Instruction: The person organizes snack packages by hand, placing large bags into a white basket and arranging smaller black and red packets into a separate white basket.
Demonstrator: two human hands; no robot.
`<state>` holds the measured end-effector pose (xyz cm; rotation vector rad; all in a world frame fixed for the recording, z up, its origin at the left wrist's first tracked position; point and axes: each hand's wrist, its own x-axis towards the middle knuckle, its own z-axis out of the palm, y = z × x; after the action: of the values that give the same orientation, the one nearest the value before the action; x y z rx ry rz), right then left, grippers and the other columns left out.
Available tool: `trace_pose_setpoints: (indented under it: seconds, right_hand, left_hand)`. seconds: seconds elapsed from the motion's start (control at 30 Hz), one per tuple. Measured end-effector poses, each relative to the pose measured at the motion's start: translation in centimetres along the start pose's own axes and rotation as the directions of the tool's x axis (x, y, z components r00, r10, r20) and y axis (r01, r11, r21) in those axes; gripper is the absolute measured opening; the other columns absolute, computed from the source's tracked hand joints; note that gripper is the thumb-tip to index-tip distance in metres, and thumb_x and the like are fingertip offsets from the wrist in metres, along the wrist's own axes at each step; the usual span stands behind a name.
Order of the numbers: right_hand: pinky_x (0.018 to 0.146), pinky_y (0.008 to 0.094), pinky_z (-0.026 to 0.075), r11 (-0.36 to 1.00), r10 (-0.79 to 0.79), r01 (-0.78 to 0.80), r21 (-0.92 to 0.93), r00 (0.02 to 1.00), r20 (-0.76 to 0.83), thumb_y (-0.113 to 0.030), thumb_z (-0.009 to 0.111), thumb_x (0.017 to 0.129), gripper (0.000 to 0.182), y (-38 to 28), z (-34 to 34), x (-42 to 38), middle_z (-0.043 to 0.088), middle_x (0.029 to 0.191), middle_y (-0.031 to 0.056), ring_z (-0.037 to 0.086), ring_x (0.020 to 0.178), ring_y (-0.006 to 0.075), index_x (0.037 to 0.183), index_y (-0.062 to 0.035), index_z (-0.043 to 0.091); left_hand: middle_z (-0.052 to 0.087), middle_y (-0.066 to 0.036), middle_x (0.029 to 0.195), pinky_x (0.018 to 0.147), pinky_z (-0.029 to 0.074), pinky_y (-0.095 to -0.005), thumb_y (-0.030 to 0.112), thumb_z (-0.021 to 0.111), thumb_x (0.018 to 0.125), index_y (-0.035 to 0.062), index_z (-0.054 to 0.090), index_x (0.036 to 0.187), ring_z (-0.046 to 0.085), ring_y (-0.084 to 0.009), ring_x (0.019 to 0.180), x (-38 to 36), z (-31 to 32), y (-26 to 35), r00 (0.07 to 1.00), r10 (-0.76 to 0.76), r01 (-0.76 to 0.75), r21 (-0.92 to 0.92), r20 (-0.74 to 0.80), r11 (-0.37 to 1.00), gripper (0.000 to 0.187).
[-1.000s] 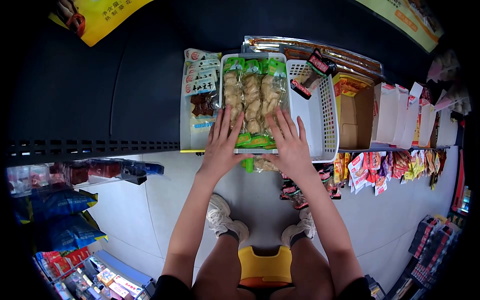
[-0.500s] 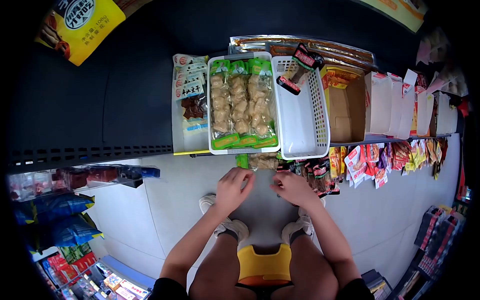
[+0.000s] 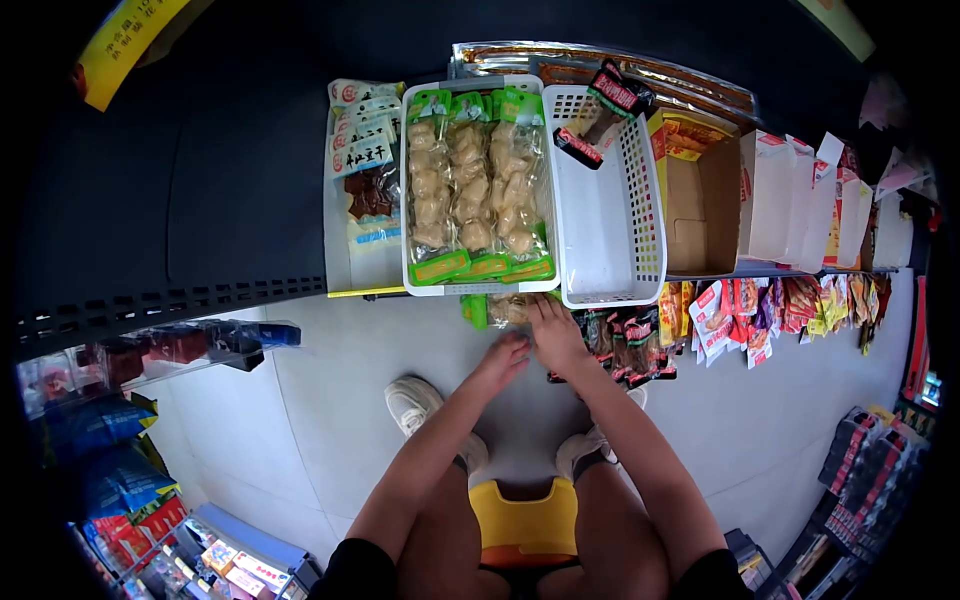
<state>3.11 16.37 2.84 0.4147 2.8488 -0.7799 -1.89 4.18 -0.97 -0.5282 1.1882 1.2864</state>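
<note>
My right hand [image 3: 556, 338] has its fingers bent over the right end of a clear food pack [image 3: 508, 308] with a green end. The pack is below the front edge of a white basket [image 3: 484, 290]; part of it is hidden by that edge and my fingers. Close by on the left, my left hand [image 3: 503, 362] is loosely curled, slightly blurred, with nothing visible in it. In the basket lie three rows of clear packs of tan round food [image 3: 470, 185] with green labels. Beside it, a second white basket [image 3: 600, 235] holds one black-and-red pack [image 3: 604, 112] at its back.
Black-and-red packs [image 3: 632, 345] are below the right basket. Left of the baskets is a box of white-labelled packs [image 3: 362, 150]; rightward stand an open cardboard box [image 3: 695, 215] and white cartons [image 3: 790, 200]. A yellow stool [image 3: 524, 520] is between my legs.
My right hand has moved up and left onto the green-ended pack. My left hand has moved slightly right, its fingers more curled. The view has shifted a little.
</note>
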Motion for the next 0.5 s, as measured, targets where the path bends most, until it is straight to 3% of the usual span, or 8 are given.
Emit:
trace_pose_setpoints:
  seconds: [0.07,0.13,0.33,0.5]
  right_hand:
    - [0.094,0.0376,0.031,0.999,-0.012,0.011,-0.035,1.0,-0.003,-0.003,0.049,0.066,0.053,0.15,0.52,0.47,0.041,0.117,0.02,0.039,0.11,0.0312,0.116,0.0034,0.036]
    - [0.092,0.0361,0.032,0.991,-0.072,0.085,-0.108,0.991,0.115,-0.004,0.05,0.066,0.051,-0.2,0.43,0.86,0.044,0.113,0.019,0.041,0.107,0.0302,0.115,0.003,0.038]
    - [0.088,0.0363,0.034,0.998,-0.017,0.018,-0.057,1.0,0.019,-0.005,0.052,0.065,0.042,-0.8,0.1,0.98,0.047,0.104,0.017,0.044,0.101,0.0291,0.105,0.0023,0.045]
    - [0.085,0.0372,0.035,0.999,-0.001,0.003,-0.052,1.0,0.029,-0.007,0.054,0.064,0.039,-0.62,0.9,0.82,0.045,0.102,0.0165,0.045,0.099,0.0297,0.101,0.0008,0.046]
  left_hand:
    - [0.048,-0.004,0.11,0.091,0.033,-0.0333,0.013,0.044,0.082,0.0054,0.035,0.118,0.043,-0.0151,0.108,-0.01,0.28,0.36,1.0,0.005,-0.005,-0.019,-0.003,1.0,0.039]
    - [0.048,-0.003,0.11,0.09,0.034,-0.033,0.009,0.045,0.079,0.0065,0.036,0.119,0.043,-0.0131,0.106,0.43,0.13,0.34,0.995,0.08,-0.076,-0.06,0.061,0.995,0.041]
    - [0.049,-0.001,0.107,0.089,0.034,-0.0329,0.007,0.046,0.075,0.0089,0.039,0.117,0.045,-0.0113,0.1,0.64,-0.01,0.05,0.99,0.102,-0.089,-0.139,0.093,0.986,0.042]
    - [0.048,-0.002,0.106,0.09,0.033,-0.035,0.003,0.043,0.071,0.0078,0.042,0.109,0.044,-0.0132,0.102,0.08,-0.21,-0.17,0.996,0.069,-0.06,-0.159,0.052,0.985,0.038]
